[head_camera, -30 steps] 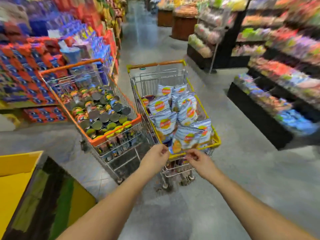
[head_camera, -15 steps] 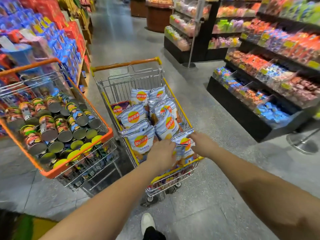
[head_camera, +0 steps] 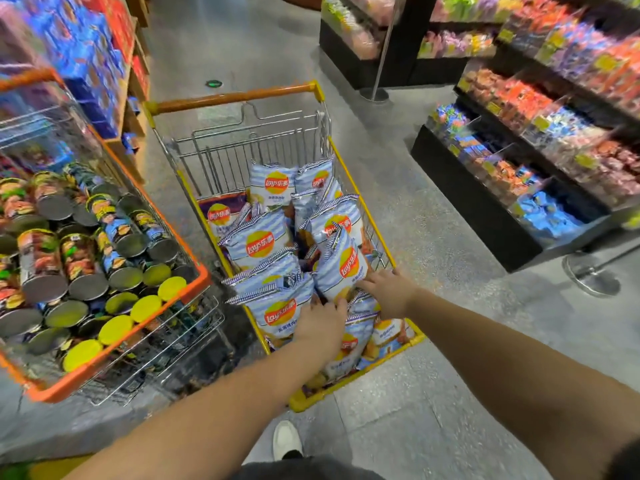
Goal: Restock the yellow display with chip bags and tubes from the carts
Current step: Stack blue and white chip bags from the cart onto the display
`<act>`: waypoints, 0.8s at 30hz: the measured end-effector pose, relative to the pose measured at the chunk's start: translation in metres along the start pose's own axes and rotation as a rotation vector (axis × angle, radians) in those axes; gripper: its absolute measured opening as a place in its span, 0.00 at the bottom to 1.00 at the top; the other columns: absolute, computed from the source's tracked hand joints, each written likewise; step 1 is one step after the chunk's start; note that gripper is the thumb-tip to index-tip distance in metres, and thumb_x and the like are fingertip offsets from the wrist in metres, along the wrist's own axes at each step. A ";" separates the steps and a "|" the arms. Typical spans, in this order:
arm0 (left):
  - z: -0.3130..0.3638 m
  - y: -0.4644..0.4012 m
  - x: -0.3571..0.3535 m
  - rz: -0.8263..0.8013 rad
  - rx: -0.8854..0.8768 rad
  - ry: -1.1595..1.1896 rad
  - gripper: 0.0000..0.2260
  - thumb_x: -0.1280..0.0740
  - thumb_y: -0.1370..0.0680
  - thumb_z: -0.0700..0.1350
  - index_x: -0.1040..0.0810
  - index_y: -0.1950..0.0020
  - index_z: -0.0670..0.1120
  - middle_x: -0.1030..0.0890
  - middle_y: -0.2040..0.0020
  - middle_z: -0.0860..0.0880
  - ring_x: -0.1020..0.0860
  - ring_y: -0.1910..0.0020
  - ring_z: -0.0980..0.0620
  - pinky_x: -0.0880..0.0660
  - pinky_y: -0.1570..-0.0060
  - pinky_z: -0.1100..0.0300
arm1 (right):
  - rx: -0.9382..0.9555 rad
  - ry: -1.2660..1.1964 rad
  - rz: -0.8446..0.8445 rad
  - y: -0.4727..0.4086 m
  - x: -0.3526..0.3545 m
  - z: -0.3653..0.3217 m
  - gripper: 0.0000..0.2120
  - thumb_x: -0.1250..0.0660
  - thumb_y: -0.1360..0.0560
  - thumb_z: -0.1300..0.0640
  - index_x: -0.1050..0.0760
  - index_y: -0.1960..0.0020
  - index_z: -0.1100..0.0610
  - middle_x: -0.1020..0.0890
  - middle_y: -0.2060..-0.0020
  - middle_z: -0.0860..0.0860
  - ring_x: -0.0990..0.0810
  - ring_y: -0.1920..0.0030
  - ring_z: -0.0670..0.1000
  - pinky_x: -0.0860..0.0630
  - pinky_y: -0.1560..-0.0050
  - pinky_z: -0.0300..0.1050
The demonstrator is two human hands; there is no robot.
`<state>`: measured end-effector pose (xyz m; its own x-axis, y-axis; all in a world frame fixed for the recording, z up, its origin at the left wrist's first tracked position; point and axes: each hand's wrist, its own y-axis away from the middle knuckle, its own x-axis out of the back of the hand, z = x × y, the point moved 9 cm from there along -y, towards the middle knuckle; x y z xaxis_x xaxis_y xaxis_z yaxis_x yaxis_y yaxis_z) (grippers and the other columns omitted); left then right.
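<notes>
I see both hands in the yellow cart (head_camera: pixel 349 188), among striped chip bags (head_camera: pixel 258 237). My left hand (head_camera: pixel 320 325) and right hand (head_camera: pixel 389 294) lie on bags; I cannot tell their fingers' grip. Tubes (head_camera: pixel 83 271) fill the orange cart (head_camera: pixel 194 261) on the left.

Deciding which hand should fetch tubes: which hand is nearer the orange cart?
Left. The left hand rests on chip bags, nearer the orange cart; the right hand lies farther right.

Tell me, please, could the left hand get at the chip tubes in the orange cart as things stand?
Probably yes: the left hand rests on chip bags beside the orange cart, whose tubes lie uncovered at the top.
</notes>
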<state>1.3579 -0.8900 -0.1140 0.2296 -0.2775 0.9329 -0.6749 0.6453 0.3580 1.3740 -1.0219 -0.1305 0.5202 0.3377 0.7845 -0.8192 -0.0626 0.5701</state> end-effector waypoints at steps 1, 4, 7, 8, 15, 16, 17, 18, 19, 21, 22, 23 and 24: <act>-0.003 0.000 -0.002 -0.034 0.021 0.019 0.29 0.35 0.22 0.43 0.44 0.24 0.44 0.26 0.38 0.42 0.25 0.41 0.41 0.32 0.45 0.48 | 0.019 0.046 -0.027 -0.001 0.001 0.000 0.41 0.29 0.28 0.46 0.48 0.22 0.48 0.39 0.26 0.54 0.37 0.28 0.57 0.40 0.31 0.58; -0.002 0.002 -0.015 -0.160 0.057 0.073 0.25 0.34 0.23 0.47 0.37 0.28 0.47 0.30 0.35 0.43 0.30 0.37 0.42 0.32 0.43 0.45 | 0.102 0.154 -0.045 0.003 0.001 -0.004 0.35 0.31 0.28 0.42 0.39 0.26 0.51 0.32 0.33 0.56 0.32 0.32 0.59 0.37 0.34 0.58; 0.001 0.010 -0.034 -0.207 0.080 0.050 0.34 0.31 0.26 0.60 0.39 0.26 0.50 0.40 0.27 0.42 0.41 0.27 0.40 0.33 0.40 0.43 | 0.161 0.149 0.005 0.012 -0.002 -0.007 0.29 0.33 0.27 0.42 0.32 0.30 0.52 0.29 0.37 0.55 0.32 0.35 0.58 0.36 0.36 0.55; 0.002 0.013 -0.037 -0.204 0.083 0.040 0.35 0.30 0.27 0.60 0.40 0.25 0.49 0.41 0.26 0.42 0.41 0.27 0.39 0.32 0.41 0.43 | 0.169 0.117 0.025 0.014 -0.004 -0.008 0.29 0.32 0.28 0.44 0.32 0.30 0.52 0.30 0.36 0.55 0.32 0.35 0.58 0.35 0.36 0.54; 0.004 0.053 -0.007 0.000 0.177 0.066 0.14 0.36 0.22 0.43 0.30 0.37 0.47 0.20 0.54 0.46 0.21 0.56 0.43 0.33 0.69 0.56 | 0.014 -0.157 0.007 0.045 -0.020 0.003 0.34 0.28 0.29 0.46 0.38 0.28 0.48 0.22 0.40 0.54 0.22 0.43 0.59 0.23 0.49 0.49; 0.004 0.060 0.001 0.028 0.208 0.073 0.15 0.36 0.22 0.43 0.30 0.36 0.48 0.20 0.55 0.46 0.21 0.60 0.43 0.35 0.72 0.57 | -0.002 -0.172 0.043 0.052 -0.015 0.008 0.32 0.28 0.29 0.47 0.36 0.29 0.48 0.21 0.40 0.54 0.22 0.43 0.58 0.22 0.49 0.49; 0.002 0.067 0.008 0.041 0.235 0.082 0.16 0.36 0.22 0.42 0.31 0.35 0.48 0.21 0.56 0.46 0.22 0.62 0.44 0.36 0.74 0.57 | -0.011 -0.186 0.066 0.058 -0.009 0.013 0.31 0.28 0.29 0.46 0.35 0.30 0.47 0.21 0.41 0.53 0.21 0.44 0.57 0.22 0.50 0.50; 0.001 0.075 0.014 0.042 0.264 0.094 0.17 0.38 0.22 0.42 0.31 0.34 0.49 0.21 0.56 0.46 0.23 0.63 0.44 0.36 0.75 0.58 | -0.009 -0.198 0.099 0.067 0.000 0.018 0.30 0.28 0.30 0.45 0.35 0.32 0.45 0.21 0.42 0.52 0.21 0.46 0.57 0.22 0.51 0.49; -0.002 0.084 0.023 0.056 0.292 0.112 0.17 0.38 0.22 0.41 0.31 0.34 0.49 0.22 0.57 0.46 0.24 0.63 0.44 0.35 0.75 0.57 | -0.011 -0.204 0.134 0.076 0.010 0.024 0.30 0.28 0.32 0.44 0.34 0.33 0.43 0.20 0.43 0.51 0.20 0.47 0.56 0.21 0.52 0.49; -0.010 0.102 0.045 0.103 0.358 0.173 0.14 0.38 0.21 0.45 0.30 0.36 0.48 0.22 0.56 0.46 0.22 0.59 0.43 0.28 0.70 0.55 | 0.003 -0.199 0.186 0.097 0.037 0.032 0.31 0.30 0.32 0.40 0.33 0.31 0.43 0.20 0.44 0.51 0.20 0.46 0.56 0.22 0.50 0.49; -0.013 0.114 0.057 0.134 0.388 0.203 0.12 0.37 0.20 0.48 0.30 0.38 0.48 0.21 0.53 0.46 0.21 0.56 0.43 0.26 0.66 0.53 | 0.010 -0.181 0.212 0.108 0.053 0.034 0.32 0.30 0.31 0.38 0.33 0.30 0.45 0.20 0.43 0.52 0.21 0.45 0.57 0.22 0.49 0.48; -0.016 0.127 0.070 0.167 0.415 0.217 0.10 0.37 0.20 0.50 0.30 0.41 0.48 0.21 0.50 0.46 0.21 0.53 0.43 0.27 0.64 0.53 | 0.022 -0.160 0.244 0.121 0.069 0.035 0.33 0.31 0.30 0.36 0.33 0.30 0.47 0.20 0.42 0.53 0.21 0.43 0.57 0.24 0.48 0.47; -0.020 0.139 0.081 0.195 0.440 0.239 0.08 0.37 0.21 0.50 0.31 0.44 0.49 0.21 0.48 0.46 0.22 0.51 0.43 0.28 0.63 0.53 | 0.036 -0.146 0.273 0.135 0.087 0.034 0.34 0.31 0.30 0.35 0.32 0.29 0.48 0.21 0.41 0.53 0.22 0.42 0.57 0.26 0.48 0.46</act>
<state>1.2972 -0.8085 0.0124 0.1892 0.0203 0.9817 -0.9394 0.2949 0.1749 1.3168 -1.0324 0.0233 0.3135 0.1657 0.9350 -0.9256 -0.1663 0.3399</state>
